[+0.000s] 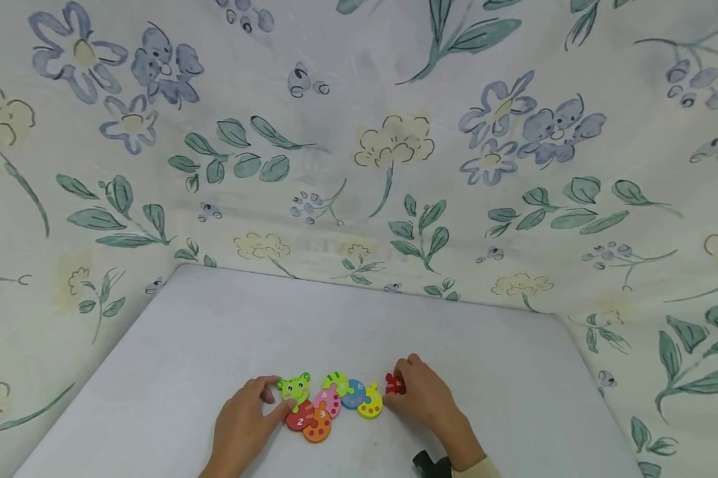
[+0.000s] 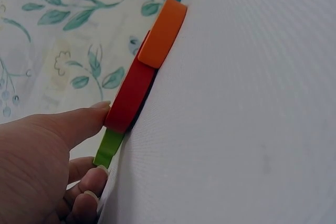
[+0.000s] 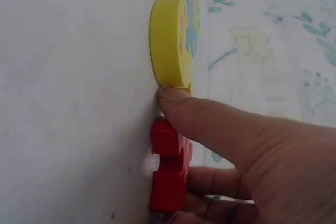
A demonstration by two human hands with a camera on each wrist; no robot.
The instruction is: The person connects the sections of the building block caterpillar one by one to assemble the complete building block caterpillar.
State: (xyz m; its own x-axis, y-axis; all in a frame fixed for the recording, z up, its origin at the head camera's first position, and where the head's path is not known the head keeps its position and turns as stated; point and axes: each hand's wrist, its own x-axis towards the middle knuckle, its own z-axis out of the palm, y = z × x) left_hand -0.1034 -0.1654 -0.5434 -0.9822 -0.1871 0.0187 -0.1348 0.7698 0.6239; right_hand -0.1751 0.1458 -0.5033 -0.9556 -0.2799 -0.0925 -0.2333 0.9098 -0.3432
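A caterpillar puzzle of flat coloured pieces lies on the white tabletop. My left hand (image 1: 242, 419) holds the green head piece (image 1: 294, 386) between thumb and fingers, at the chain's left end. Joined to it run a red piece (image 1: 297, 419) marked 2, an orange piece (image 1: 317, 426), a pink piece (image 1: 329, 402), a striped green piece (image 1: 336, 382), a blue piece (image 1: 353, 394) and a yellow piece (image 3: 168, 40). Just right of the yellow one, my right hand (image 1: 426, 397) grips a small red puzzle piece (image 3: 169, 190), partly hidden by its fingers. A gap separates it from the yellow piece.
The white tabletop (image 1: 347, 325) has its back edge against a flower-printed cloth (image 1: 335, 179). A black object (image 1: 432, 465) sits by the right wrist at the bottom of the head view.
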